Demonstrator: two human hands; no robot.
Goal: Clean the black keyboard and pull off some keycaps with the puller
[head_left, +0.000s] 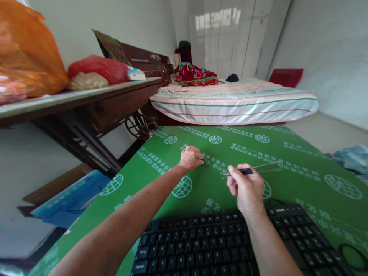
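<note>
My left hand (191, 158) is over the middle of the green board, closed with the fingertips pointing right. A small dark thing (202, 159) shows at its fingertips, too small to name. Held up above the board, my right hand (246, 184) is closed around the black grip of a wire keycap puller (246, 171). Thin metal wires stick out from both ends of that grip. Nearest to me lies a black keyboard (195, 245), with my right forearm passing above its keys.
The green board (155, 161) bears white print. A black cable (352, 255) curls at the right. Left stands a table (115, 92) with an orange bag (28, 50) and a red bag (97, 69). Below are blue cardboard (69, 195) and, behind, a bed (235, 105).
</note>
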